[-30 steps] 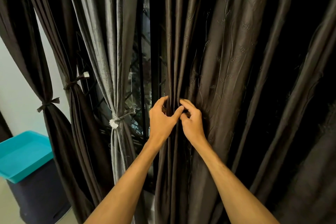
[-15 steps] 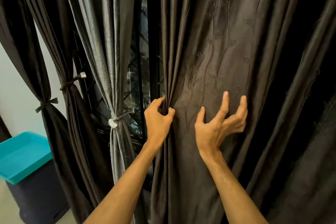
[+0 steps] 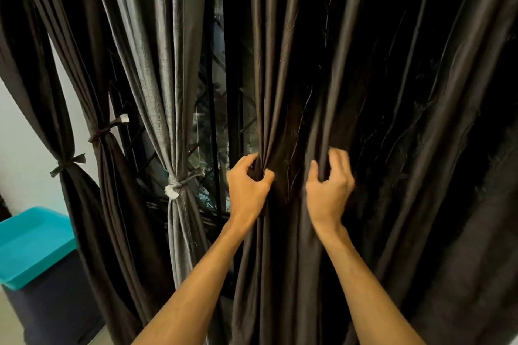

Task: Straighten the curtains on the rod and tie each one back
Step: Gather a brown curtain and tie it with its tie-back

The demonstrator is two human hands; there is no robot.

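So the right hand went from spread fingers to curled round another fold of the curtain (left hand still pinches its bunch), gathering for the tie I'd guess

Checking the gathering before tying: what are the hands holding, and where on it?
The untied dark curtain: left hand grips the bunched folds at its window-side edge, right hand curls round a fold beside them.
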